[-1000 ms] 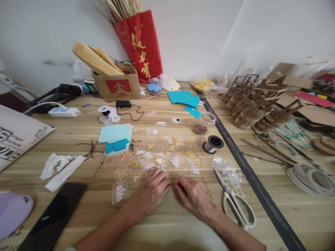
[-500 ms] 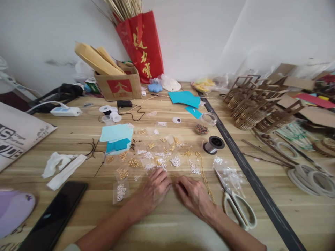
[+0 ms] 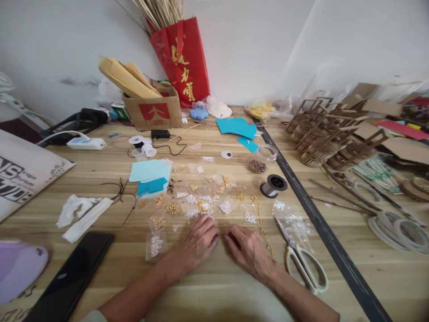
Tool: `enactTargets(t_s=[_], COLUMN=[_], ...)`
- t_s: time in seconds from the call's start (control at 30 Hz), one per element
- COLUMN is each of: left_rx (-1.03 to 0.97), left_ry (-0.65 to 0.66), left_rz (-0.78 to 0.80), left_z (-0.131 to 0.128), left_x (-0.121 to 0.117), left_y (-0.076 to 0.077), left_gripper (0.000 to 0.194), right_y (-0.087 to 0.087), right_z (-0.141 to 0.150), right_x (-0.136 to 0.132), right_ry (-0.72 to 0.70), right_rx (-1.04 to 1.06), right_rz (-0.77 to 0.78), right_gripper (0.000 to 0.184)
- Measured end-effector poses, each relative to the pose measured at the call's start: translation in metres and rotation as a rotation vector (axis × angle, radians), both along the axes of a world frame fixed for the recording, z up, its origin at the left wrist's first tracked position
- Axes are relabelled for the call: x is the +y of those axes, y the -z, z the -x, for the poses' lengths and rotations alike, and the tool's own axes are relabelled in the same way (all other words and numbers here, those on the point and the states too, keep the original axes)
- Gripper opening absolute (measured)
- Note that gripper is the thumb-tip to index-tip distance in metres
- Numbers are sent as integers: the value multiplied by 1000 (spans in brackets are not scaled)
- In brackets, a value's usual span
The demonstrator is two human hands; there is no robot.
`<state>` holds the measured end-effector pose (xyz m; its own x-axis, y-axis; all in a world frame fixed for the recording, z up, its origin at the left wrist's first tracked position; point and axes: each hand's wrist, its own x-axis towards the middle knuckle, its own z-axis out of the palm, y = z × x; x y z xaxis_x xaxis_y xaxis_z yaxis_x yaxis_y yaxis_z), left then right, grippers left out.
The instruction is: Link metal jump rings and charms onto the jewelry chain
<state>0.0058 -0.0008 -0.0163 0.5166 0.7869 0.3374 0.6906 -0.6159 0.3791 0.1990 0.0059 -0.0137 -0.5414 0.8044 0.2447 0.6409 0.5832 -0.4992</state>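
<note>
Near the table's front, my left hand [image 3: 200,239] rests with its fingers curled and pressed together. Its knuckles lie against a cluster of silver-coloured beads [image 3: 207,209]. A narrow gap to the right lies my right hand [image 3: 250,249], loosely fisted, with the thumb side facing the left hand. Whatever either hand may hold is hidden by the fingers. A gold chain [image 3: 263,230] runs just beyond the right hand, below a small bag of silver rings [image 3: 250,214]. Silver links [image 3: 156,245] and gold findings [image 3: 157,221] lie left of the left hand.
Scissors [image 3: 306,268] with pale handles lie to the right, under a clear bag [image 3: 293,223]. A wire spool [image 3: 274,185] stands farther back. A black phone [image 3: 72,273] lies at left. Small woven baskets [image 3: 331,129] are piled at right, and blue cards [image 3: 150,174] lie behind the beads.
The view has shifted very slightly. Both hands stay where they were, and nothing on the table has visibly been moved.
</note>
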Motion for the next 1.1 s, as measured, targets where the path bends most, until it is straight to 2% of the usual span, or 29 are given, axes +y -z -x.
enactTargets(t_s=[0.13,0.27,0.33,0.43,0.5,0.7,0.87,1.1], left_rx=[-127,-373,-528,-779,-948,-1393,-1520,-1612], left_ry=[-25,-66,-126,-219,-231,-174,-146,-115], left_rz=[18,103,245,618,848,1178,1341,1463], left_z=[-1,-3,-2,0,0,-9,-15,-18], left_x=[2,4,5,4,3,-3,-5,-7], left_y=[-3,-10,-13,-13,-9,-4,-10,-7], left_gripper=[18,16,13,10,13,22,24,24], right_y=[-1,-3,-6,-11,-13,-17,-20,-17], right_z=[0,0,2,4,4,6,7,7], right_x=[0,-1,-2,-4,-6,-11,-13,-12], right_ry=[-9,-13,-3,26,43,60,43,-21], right_rx=[8,99,182,307,369,487,489,470], right_rz=[20,60,103,164,190,216,170,67], right_gripper=[19,16,15,15,16,20,20,17])
